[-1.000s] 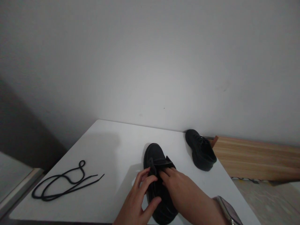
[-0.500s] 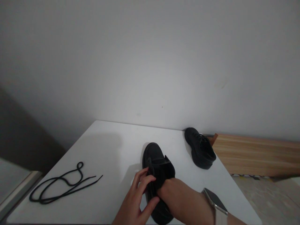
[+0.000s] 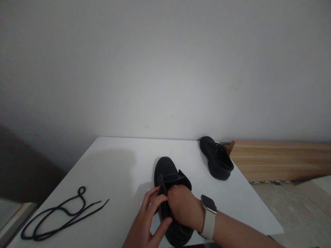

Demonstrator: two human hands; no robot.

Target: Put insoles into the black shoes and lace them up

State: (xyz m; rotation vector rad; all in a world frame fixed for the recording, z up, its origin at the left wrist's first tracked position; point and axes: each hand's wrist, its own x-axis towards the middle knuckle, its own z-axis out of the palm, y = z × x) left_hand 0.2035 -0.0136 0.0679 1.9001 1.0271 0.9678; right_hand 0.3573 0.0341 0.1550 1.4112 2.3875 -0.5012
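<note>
A black shoe [image 3: 167, 167] without a lace stands on the white table [image 3: 121, 172], its toe pointing away from me and its flaps spread. My left hand [image 3: 152, 210] grips its left side, fingers at the flap and thumb at the rim of the opening. Down inside the opening is my right hand [image 3: 182, 203], its fingers hidden by the shoe; a watch [image 3: 209, 204] with a light strap is on that wrist. To the left, a loose black shoelace [image 3: 60, 208] lies in loops.
A second black shoe [image 3: 216, 157], laced, stands near the table's right edge. A wooden board [image 3: 279, 160] runs along the wall [image 3: 165, 69] beyond that edge, above the floor [image 3: 289, 206]. A pale ledge [image 3: 17, 220] is at the lower left.
My right hand has pushed deeper into the shoe toward the toe, and its wrist has turned. My left hand keeps its place on the shoe. The view has shifted slightly.
</note>
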